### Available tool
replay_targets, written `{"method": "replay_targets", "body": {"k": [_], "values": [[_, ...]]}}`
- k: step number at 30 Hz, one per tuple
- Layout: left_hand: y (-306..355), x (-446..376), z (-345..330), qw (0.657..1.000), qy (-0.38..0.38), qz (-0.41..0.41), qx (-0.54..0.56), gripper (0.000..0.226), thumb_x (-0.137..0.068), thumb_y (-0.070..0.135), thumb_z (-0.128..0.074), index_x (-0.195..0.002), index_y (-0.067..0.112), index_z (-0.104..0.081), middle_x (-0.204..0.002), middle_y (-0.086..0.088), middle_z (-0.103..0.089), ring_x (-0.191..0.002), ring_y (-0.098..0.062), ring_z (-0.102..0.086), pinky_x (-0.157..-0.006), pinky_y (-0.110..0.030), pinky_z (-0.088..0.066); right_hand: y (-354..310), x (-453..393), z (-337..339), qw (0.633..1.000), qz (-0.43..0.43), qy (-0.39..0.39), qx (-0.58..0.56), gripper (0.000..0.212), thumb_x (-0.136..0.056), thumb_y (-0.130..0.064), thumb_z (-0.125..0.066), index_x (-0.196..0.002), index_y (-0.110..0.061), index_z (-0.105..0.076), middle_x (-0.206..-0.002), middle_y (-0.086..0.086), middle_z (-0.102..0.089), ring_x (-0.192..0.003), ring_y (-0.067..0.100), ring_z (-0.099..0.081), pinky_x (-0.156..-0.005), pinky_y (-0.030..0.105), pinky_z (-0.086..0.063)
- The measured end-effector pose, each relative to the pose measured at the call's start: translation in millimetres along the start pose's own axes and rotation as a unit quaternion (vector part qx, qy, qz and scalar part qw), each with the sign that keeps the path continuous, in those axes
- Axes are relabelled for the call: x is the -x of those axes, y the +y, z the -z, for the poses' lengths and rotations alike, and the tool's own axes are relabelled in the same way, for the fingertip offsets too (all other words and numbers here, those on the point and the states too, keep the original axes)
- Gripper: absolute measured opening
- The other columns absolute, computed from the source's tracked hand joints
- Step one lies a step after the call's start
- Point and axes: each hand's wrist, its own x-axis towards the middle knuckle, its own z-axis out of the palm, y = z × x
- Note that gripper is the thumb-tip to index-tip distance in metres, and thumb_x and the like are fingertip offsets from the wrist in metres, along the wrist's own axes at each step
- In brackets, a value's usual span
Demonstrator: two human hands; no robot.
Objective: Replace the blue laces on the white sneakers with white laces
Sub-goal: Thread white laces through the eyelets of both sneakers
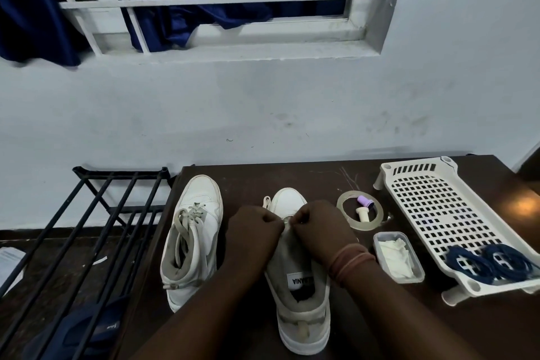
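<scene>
— Nearest, what lies on the table [292,178]?
— White sneaker [301,298], heel closest. Left hand [253,226] and right hand [320,225] curl over its middle, pinching white lace [266,201].
— Blue laces [488,264]?
— Right of it, on the tray [432,207].

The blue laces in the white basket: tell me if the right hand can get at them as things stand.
Probably yes, once it lets go. The blue laces lie uncovered at the near end of the white basket, on the right hand's side. Only the low plastic tub sits between, but both hands are busy pinching at the sneaker.

Tape roll [359,210], plastic tub [398,257], blk rack [87,213]
</scene>
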Motion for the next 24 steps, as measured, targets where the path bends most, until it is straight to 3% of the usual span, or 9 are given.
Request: {"method": "replay_targets", "body": {"k": [4, 8, 13, 18, 21, 24], "values": [[-2, 1, 3, 0.99, -0.034, 0.066, 0.12, 0.023, -0.064, 0.032, -0.064, -0.067, 0.013, -0.078, -0.062, -0.01, -0.071, -0.056, -0.017, -0.063, -0.061, -0.037, -0.054, -1, 3, -6, 0.995, 0.015, 0.035, 0.091, 0.02, -0.085, -0.028, -0.057, -0.088, -0.034, -0.076, -0.102, -0.008, -0.07, -0.098, 0.019, -0.066, -0.086, 0.031, -0.05], [-2, 0, 4, 0.986, -0.047, 0.087, 0.131, 0.024, -0.069, 0.026, -0.065, -0.07, 0.005, -0.076, -0.059, -0.013, -0.069, -0.053, -0.016, -0.056, -0.056, -0.03, -0.045, -2, 4, -13, 0.987, 0.051, 0.067, 0.138, 0.018, -0.089, -0.038, -0.057, -0.094, -0.03, -0.073, -0.105, -0.007, -0.062, -0.098, 0.019, -0.064, -0.09, 0.036, -0.048], [0, 4, 5, 0.982, -0.04, 0.1, 0.152, 0.02, -0.077, 0.018, -0.066, -0.07, 0.001, -0.075, -0.062, -0.02, -0.067, -0.052, -0.015, -0.053, -0.054, -0.028, -0.041, 1, 0, -16, 0.991, 0.081, 0.038, 0.096, 0.016, -0.094, -0.031, -0.05, -0.088, -0.023, -0.062, -0.101, 0.001, -0.057, -0.088, 0.023, -0.062, -0.081, 0.037, -0.051], [4, 7, 6, 0.989, -0.045, 0.068, 0.127, 0.023, -0.067, 0.034, -0.064, -0.071, 0.018, -0.079, -0.063, 0.003, -0.073, -0.059, -0.011, -0.065, -0.064, -0.03, -0.052, -5, 4, -12, 0.991, 0.096, -0.002, 0.097, 0.021, -0.086, -0.029, -0.053, -0.072, -0.026, -0.038, -0.097, 0.002, -0.042, -0.08, 0.027, -0.055, -0.078, 0.038, -0.049], [6, 10, 7, 0.989, -0.038, 0.069, 0.128, 0.018, -0.07, 0.033, -0.067, -0.068, 0.019, -0.079, -0.062, 0.003, -0.073, -0.057, -0.007, -0.065, -0.067, -0.033, -0.056, -5, -1, 11, 0.997, 0.074, 0.024, 0.016, 0.02, -0.083, -0.021, -0.056, -0.068, -0.023, -0.043, -0.089, 0.003, -0.05, -0.08, 0.026, -0.055, -0.068, 0.031, -0.042], [6, 11, 8, 0.982, -0.049, 0.1, 0.155, 0.02, -0.063, 0.039, -0.066, -0.068, 0.025, -0.079, -0.064, 0.004, -0.074, -0.059, -0.009, -0.066, -0.071, -0.037, -0.059, -5, -5, 43, 0.973, 0.013, 0.095, -0.211, 0.021, -0.085, -0.019, -0.049, -0.064, -0.018, -0.048, -0.073, 0.002, -0.063, -0.075, 0.021, -0.061, -0.065, 0.031, -0.045]]}}
